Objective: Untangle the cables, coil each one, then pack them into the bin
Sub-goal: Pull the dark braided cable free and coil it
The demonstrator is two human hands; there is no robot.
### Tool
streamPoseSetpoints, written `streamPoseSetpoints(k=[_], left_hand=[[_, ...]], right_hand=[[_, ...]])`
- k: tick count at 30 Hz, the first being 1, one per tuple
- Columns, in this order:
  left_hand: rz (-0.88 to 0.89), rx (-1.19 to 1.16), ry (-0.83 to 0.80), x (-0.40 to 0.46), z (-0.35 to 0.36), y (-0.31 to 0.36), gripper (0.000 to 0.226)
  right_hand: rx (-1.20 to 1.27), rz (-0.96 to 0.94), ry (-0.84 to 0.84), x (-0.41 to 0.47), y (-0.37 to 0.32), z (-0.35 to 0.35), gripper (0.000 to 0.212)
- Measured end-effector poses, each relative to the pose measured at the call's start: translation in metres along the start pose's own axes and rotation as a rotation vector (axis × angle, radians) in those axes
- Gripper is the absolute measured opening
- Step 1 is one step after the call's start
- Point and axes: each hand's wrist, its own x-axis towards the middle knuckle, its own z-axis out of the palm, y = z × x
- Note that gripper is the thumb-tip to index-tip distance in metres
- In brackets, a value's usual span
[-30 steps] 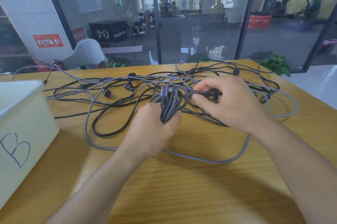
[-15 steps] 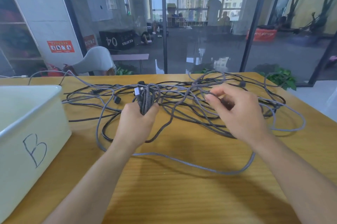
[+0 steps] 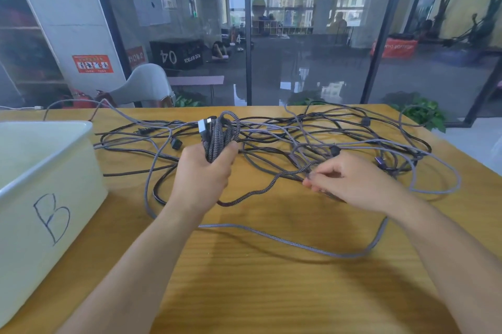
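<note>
Wooden table (image 3: 258, 279) carries everything. White plastic bin (image 3: 40, 187), marked "B" on its near wall, sits at the left edge. Tangle of black and grey cables (image 3: 339, 138) spreads across the far half of the table, from beside the bin to the right edge; one grey cable loop (image 3: 298, 245) trails toward the near middle. Left hand (image 3: 202, 176) is raised over the table's centre, fingers curled round a partly wound coil of grey braided cable (image 3: 218, 135), silver connector (image 3: 202, 127) standing at the coil's top. Free run of the same braided cable (image 3: 260, 192) drops from the left hand, curves along the table and rises to the right hand (image 3: 355, 184). Right hand is low over the tangle, right of centre, thumb and fingertips (image 3: 308, 183) pinching that braided cable.
</note>
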Motion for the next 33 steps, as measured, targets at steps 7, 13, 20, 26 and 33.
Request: streamPoseSetpoints(k=[7,13,20,26,33], left_hand=[[-0.015,-0.092,0.013,-0.001,0.002,0.002,0.041],[-0.034,-0.150,0.008,-0.002,0.001,0.003,0.031],[-0.040,-0.140,0.000,0.000,-0.001,0.000,0.031],[-0.051,-0.145,-0.009,-0.002,0.000,0.001,0.031],[-0.065,-0.174,0.038,-0.001,-0.001,0.004,0.030]], right_hand=[[0.128,-0.098,0.057,-0.002,0.008,-0.011,0.005],[0.145,-0.037,0.276,0.005,0.017,-0.002,0.039],[-0.042,-0.091,0.271,0.020,0.048,0.003,0.055],[-0.089,-0.145,0.442,0.027,0.059,0.005,0.013],[0.072,-0.231,0.540,0.018,0.049,-0.010,0.014]])
